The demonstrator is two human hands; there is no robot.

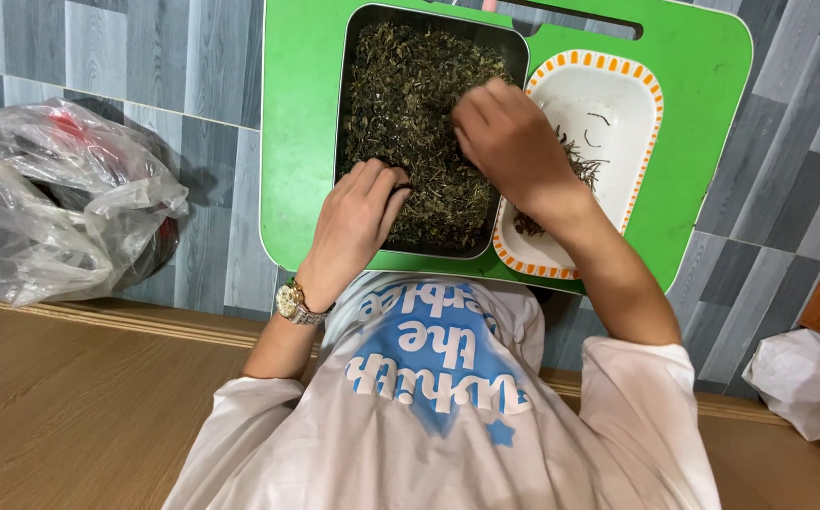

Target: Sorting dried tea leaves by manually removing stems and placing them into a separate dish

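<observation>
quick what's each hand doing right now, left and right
Left hand: fingers curled down into the dried leaves in the dark tray; a hold cannot be told.
Right hand: fingers bent over the leaves; a hold cannot be told.

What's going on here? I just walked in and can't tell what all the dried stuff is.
A person in a white shirt sits over a green lap table. Both hands are in a dark metal tray full of dried green leaves: the left hand rests on the leaves near the tray's near edge, the right hand picks at them by the right side. Beside the tray, a white dish with an orange rim holds a small pile of thin stems. A clear plastic bag lies on the floor.
</observation>
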